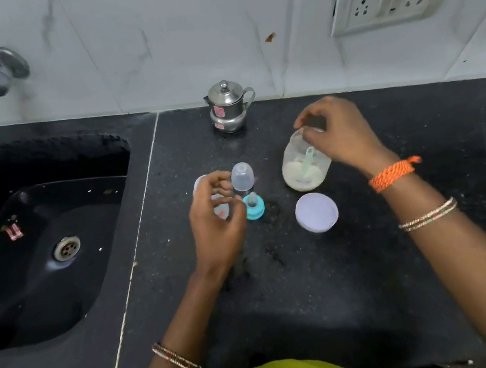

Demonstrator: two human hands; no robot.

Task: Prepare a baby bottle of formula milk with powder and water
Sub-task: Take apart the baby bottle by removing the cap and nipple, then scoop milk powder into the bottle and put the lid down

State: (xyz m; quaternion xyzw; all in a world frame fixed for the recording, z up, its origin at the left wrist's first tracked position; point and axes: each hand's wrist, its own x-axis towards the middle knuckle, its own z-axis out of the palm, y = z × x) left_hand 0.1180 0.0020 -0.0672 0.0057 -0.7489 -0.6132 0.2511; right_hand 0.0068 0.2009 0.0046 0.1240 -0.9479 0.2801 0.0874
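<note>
The clear plastic jar of white powder (306, 167) is gripped at its rim by the right hand (342, 133), so it stays steady. The small clear baby bottle (222, 209) is loosely held by the left hand (215, 217), ready for filling.

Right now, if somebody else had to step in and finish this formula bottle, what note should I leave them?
Left hand: curled around the open baby bottle on the counter, which it mostly hides.
Right hand: fingers in the mouth of the powder jar, at the handle of the green scoop.
Jar lid is off, in front of the jar. Teal teat ring and clear cap stand beside the bottle. Steel pot waits by the wall.
Left: scoop powder, add water, screw teat on, shake.
</note>
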